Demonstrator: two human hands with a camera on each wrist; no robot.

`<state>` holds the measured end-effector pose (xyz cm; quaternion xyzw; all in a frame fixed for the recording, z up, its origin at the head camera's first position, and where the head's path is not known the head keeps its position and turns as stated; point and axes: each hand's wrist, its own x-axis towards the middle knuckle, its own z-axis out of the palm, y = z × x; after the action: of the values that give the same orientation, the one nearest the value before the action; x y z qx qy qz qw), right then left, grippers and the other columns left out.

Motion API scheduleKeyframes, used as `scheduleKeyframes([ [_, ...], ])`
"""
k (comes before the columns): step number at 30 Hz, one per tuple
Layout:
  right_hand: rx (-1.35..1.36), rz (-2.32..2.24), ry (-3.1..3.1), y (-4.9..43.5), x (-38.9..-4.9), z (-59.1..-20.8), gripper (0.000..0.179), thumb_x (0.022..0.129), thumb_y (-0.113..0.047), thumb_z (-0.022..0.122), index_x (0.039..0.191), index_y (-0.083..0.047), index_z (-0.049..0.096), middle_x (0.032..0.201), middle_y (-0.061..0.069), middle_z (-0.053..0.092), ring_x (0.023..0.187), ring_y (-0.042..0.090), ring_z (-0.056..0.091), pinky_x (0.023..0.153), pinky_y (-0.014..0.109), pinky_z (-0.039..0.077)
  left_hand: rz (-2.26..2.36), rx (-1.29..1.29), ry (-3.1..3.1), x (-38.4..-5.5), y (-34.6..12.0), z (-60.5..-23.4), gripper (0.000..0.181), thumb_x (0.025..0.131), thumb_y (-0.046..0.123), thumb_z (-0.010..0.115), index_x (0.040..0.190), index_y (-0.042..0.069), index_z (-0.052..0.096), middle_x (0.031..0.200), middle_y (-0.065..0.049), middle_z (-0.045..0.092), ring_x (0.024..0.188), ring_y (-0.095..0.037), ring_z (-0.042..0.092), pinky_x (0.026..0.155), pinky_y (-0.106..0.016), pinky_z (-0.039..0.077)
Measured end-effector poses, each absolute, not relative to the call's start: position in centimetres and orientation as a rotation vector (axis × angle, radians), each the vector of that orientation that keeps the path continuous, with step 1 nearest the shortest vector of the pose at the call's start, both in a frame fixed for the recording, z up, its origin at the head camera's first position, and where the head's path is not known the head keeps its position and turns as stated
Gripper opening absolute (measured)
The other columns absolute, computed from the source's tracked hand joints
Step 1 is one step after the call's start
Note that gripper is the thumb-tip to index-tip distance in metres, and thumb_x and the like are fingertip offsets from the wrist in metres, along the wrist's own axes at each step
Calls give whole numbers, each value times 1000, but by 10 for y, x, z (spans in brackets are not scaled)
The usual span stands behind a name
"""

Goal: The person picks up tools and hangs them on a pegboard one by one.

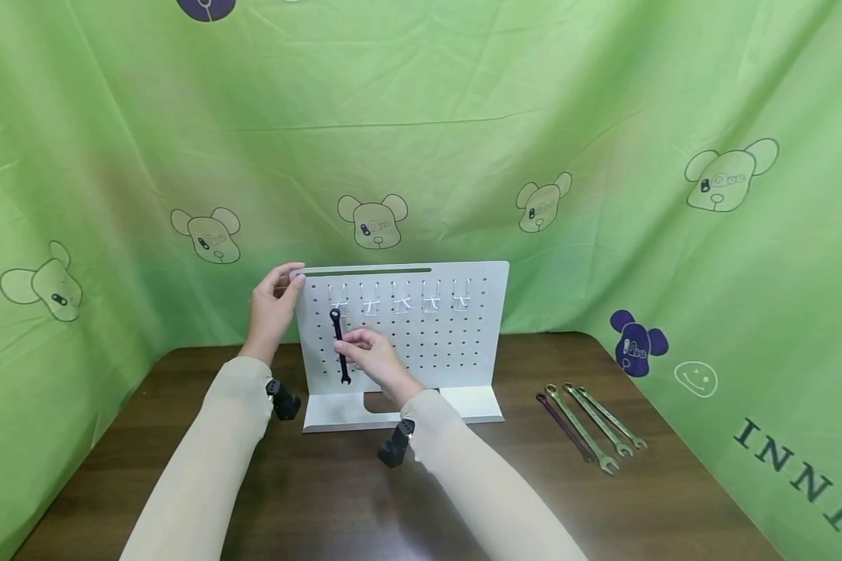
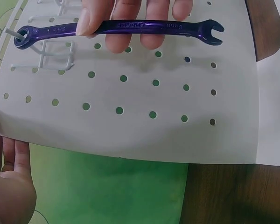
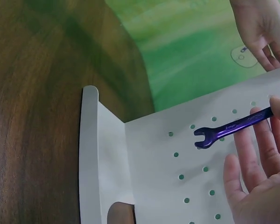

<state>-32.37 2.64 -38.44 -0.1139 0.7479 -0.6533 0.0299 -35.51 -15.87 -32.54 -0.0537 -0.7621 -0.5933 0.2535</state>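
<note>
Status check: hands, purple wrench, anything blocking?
Left hand grips pegboard at upper left corner. Right hand pinches purple wrench, ring end around hook prong. No obstruction seen.

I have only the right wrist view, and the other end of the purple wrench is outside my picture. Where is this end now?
Observer: The left wrist view shows the purple wrench with its ring end around the prong of a white hook.

Operator: Thank you. Which hook on the board is it?

Observer: In the head view, it is the leftmost of five in a row.

Operator: And does the table have other wrenches on it?

Observer: Yes, four lie side by side, to the right of the board.
</note>
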Motion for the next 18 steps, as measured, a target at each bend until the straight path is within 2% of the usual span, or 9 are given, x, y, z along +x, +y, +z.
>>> scheduleKeyframes([
  [7, -345, -2042, 2302, 27, -326, -386, 30, 94, -25, 72, 113, -1, 67, 105, 9, 73, 91, 20, 67, 94, 51, 50, -1605, -131, -2090, -356, -157, -324, 29, 101, 28, 63, 128, 18, 67, 108, -10, 62, 89, -18, 55, 76, -29, 48],
  [13, -343, -2050, 2291, 27, -327, -387, 32, 95, -24, 72, 115, 0, 66, 110, 12, 72, 99, 29, 68, 93, 47, 51, -1616, -135, -2081, -356, -158, -324, 29, 101, 26, 63, 128, 17, 67, 107, -10, 62, 88, -18, 55, 75, -28, 48],
  [18, -350, -2047, 2293, 30, -328, -386, 33, 95, -26, 72, 116, -1, 66, 110, 11, 72, 100, 27, 68, 90, 45, 51, -1613, -132, -2081, -355, -158, -324, 29, 100, 26, 64, 128, 17, 67, 106, -10, 62, 88, -18, 54, 74, -28, 48],
])
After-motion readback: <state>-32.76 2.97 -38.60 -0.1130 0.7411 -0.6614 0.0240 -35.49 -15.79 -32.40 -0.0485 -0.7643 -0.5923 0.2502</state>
